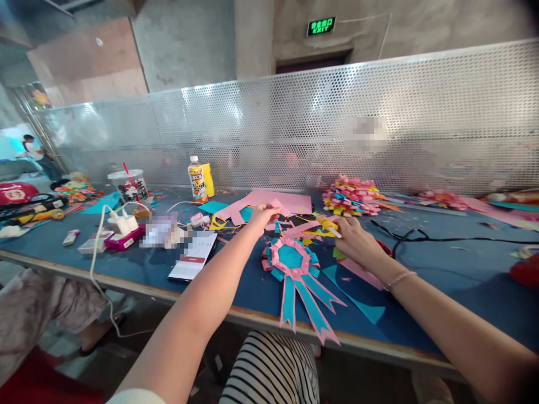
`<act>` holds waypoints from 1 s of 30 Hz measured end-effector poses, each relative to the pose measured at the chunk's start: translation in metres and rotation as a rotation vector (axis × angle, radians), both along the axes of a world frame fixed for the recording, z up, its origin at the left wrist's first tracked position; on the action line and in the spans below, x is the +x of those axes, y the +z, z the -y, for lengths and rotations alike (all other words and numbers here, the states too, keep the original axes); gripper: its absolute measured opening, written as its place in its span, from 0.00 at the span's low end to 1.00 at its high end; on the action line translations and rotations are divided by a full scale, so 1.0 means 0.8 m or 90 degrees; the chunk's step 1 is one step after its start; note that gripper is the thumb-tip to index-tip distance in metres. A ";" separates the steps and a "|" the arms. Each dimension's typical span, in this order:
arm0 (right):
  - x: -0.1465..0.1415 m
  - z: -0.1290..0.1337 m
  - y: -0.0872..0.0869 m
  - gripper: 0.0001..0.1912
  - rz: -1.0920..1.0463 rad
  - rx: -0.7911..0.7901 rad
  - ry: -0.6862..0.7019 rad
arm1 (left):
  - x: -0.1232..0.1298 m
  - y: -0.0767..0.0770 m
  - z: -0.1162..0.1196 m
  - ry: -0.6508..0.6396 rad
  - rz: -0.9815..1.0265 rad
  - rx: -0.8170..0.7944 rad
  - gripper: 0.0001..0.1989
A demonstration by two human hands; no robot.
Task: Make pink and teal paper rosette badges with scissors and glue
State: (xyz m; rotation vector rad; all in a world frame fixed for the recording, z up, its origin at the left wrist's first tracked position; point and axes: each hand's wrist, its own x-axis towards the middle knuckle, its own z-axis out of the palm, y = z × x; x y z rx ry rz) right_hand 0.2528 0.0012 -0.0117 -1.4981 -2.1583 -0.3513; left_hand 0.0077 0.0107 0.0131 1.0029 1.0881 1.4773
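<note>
My left hand (266,216) is closed, its fingertips pinching a small piece of pink paper (281,207) above the scraps. My right hand (356,240) wraps round what looks like a hot glue gun (327,224), yellow at the front with a white part; most of its body is hidden by the hand. Between my forearms lies a paper rosette (291,257) with a blue centre, a pink folded ring and several blue-and-pink ribbon tails (311,308) reaching over the table's edge. A blue paper strip (356,297) is beside it.
Behind my hands are a large pink sheet (273,203) and a stack of paper flowers (350,196). A phone (194,256), bottle (197,179), lidded cup (128,185) and charger (124,225) stand left. A black cord (438,240) runs right. A perforated metal panel (252,134) backs the table.
</note>
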 end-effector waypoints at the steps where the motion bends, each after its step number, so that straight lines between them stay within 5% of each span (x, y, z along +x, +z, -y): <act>1: 0.003 -0.001 -0.001 0.19 0.010 -0.008 -0.029 | 0.000 0.000 0.000 -0.001 0.000 -0.001 0.08; 5: 0.006 -0.011 0.010 0.19 -0.056 0.004 -0.045 | 0.001 -0.001 -0.001 0.005 -0.022 0.010 0.07; 9: -0.021 -0.016 0.043 0.12 -0.207 0.060 0.194 | 0.006 -0.003 0.000 -0.007 -0.069 0.031 0.08; 13: -0.073 -0.013 0.064 0.08 -0.268 0.008 0.236 | 0.009 -0.004 0.003 -0.047 -0.099 0.076 0.09; 17: -0.107 -0.015 0.051 0.06 -0.375 -0.055 0.260 | 0.011 -0.002 0.006 -0.077 -0.175 0.133 0.08; 23: -0.112 -0.021 0.026 0.10 -0.555 -0.139 0.291 | 0.013 -0.008 0.002 -0.123 -0.248 0.214 0.07; 30: -0.109 -0.015 0.030 0.14 -0.517 -0.128 0.293 | 0.020 -0.009 0.008 -0.186 -0.229 0.231 0.09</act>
